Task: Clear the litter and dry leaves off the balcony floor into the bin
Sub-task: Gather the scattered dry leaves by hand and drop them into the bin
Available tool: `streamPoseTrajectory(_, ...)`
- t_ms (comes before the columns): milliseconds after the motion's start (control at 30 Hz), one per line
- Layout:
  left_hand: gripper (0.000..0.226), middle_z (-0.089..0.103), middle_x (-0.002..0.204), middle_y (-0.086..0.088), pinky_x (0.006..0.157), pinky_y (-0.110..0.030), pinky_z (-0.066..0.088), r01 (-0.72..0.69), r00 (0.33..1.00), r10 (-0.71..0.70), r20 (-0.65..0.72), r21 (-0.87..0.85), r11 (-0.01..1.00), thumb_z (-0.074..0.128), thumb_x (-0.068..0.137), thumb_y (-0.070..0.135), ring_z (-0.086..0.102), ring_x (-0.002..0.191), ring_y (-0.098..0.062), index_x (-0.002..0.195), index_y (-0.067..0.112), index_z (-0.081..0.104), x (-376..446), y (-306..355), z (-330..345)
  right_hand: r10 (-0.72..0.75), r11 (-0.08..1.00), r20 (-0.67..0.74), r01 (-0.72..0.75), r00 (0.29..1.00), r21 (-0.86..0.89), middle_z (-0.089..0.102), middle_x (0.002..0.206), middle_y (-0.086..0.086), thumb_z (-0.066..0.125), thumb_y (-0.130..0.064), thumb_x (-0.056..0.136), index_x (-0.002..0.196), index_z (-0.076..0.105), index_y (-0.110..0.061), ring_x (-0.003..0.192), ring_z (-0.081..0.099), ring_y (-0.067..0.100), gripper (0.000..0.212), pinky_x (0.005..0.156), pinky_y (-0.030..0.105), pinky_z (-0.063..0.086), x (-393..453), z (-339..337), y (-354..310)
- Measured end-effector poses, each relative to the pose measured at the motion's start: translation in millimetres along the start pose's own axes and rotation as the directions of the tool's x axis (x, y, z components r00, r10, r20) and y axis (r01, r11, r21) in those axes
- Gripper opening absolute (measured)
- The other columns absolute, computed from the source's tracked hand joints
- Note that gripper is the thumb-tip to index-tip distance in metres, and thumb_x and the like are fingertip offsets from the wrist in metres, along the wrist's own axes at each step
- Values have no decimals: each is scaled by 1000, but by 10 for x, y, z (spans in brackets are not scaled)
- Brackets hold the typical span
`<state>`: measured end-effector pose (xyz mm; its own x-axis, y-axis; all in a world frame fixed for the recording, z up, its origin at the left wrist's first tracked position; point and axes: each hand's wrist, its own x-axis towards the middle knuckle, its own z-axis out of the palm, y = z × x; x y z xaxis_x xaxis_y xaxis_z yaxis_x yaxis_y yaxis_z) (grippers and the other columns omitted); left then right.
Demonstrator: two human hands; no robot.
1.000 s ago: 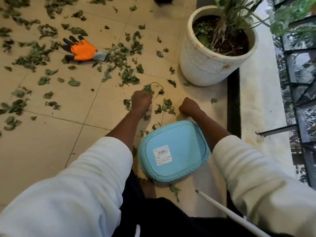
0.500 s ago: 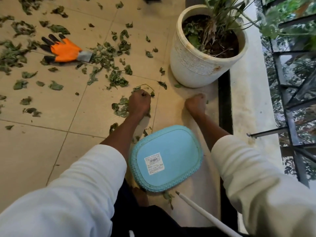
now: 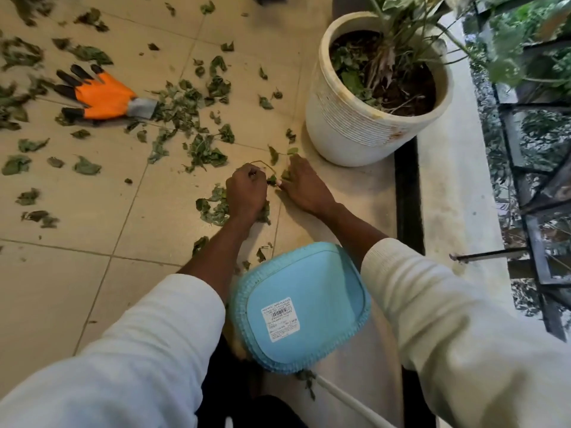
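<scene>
Green, curled dry leaves (image 3: 197,149) lie scattered over the beige tiled balcony floor (image 3: 61,288), thickest in a band between the 2 hands and an orange work glove with black fingertips (image 3: 99,95), thinner toward the left edge. A small heap (image 3: 213,208) sits just beside and partly under the left hand (image 3: 247,194), which rests knuckles-up on the floor with its fingers curled down; that grip looks closed on leaves and a thin looping stem (image 3: 262,165), though how much it holds is hidden by the hand itself. The right hand (image 3: 304,188) lies flatter, fingers fairly straight and pressed to the tile, its tips among a few leaves (image 3: 285,174) near the left hand. Held so, the 2 hands seem to rake loose pieces inward into 1 handful, which suits litter too light and small to pick singly.

Close to the person's body stands a light blue plastic bin with a woven-look rim (image 3: 309,307), seen bottom-up with a white barcode sticker (image 3: 281,319) facing the camera, so its opening is hidden; I judge it is kept near so each handful has a short trip. Beyond the right hand stands a white ribbed plant pot (image 3: 355,128) with soil and green stems, beside a pale ledge (image 3: 457,186) and dark railing. Most of the floor is not yet cleared.
</scene>
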<state>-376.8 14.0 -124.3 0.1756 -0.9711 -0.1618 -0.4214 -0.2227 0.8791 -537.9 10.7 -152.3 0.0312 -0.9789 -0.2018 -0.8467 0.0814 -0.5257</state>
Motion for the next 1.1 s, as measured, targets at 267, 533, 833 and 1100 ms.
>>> streamPoseTrajectory(267,21,70,89,-8,56,-19,26,16,988,-16,-153,1,1000,57,96,19,52,74,-14,98,5,72,179,-94,-276,96,991,121,-83,988,-106,5,164,16,47,-59,96,156,8,-6,151,6,31,89,122,39,9,371,-10,-60)
streamPoseTrajectory(533,19,62,82,-2,55,-17,26,20,987,-14,-158,41,999,55,95,16,51,72,-14,98,6,72,278,-200,-483,206,978,3,-207,978,17,10,164,13,43,-55,98,156,19,-9,151,11,28,78,121,39,11,838,-152,-315)
streamPoseTrajectory(833,20,71,91,-11,64,-26,37,119,982,-109,-152,55,991,55,94,22,62,82,-26,95,8,70,187,-281,-681,29,990,-120,-45,992,-134,14,162,19,46,-31,98,151,28,-7,148,16,34,61,118,53,21,241,188,-736)
streamPoseTrajectory(1100,23,72,98,-13,67,-29,45,169,968,-147,-202,95,981,51,93,22,64,89,-31,96,11,71,-97,-192,-804,-221,928,-14,206,975,-309,5,162,22,51,-10,89,154,15,0,150,8,37,75,120,56,12,-699,461,-1211)
